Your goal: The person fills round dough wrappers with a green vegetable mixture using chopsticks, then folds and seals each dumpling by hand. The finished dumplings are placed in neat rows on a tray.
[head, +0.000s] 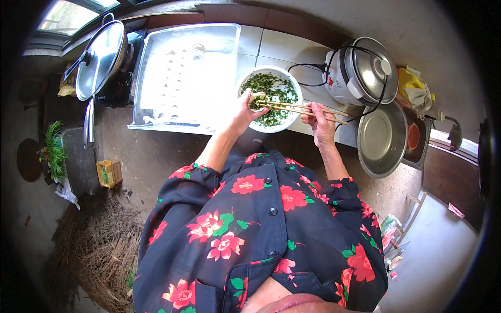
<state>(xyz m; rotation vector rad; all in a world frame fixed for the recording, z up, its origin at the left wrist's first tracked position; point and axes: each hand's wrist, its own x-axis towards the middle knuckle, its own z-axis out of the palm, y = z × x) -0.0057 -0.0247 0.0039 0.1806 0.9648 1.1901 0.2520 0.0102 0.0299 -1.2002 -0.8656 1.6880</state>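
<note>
My left hand (243,112) cups a round dough wrapper (251,105) at the left rim of a white bowl (300,94). Chopped green filling (259,101) lies on the wrapper. In my right hand (321,122) is a pair of wooden chopsticks (299,111), slanting across the bowl with their tips at the wrapper's filling. More chopped green filling (272,83) covers much of the bowl's inside. Left of the bowl, a clear plastic tray (172,128) holds rows of small pale pieces, apparently dumplings (171,74); strong glare hides their detail.
A rice cooker (352,88) with a looping black cord (309,84) stands right of the bowl. Beyond it are a metal basin (379,137) and a sink holding a red bowl (413,135). At left sits a pan with a glass lid (101,58), its handle jutting out. Dry brushwood (105,242) covers floor lower left.
</note>
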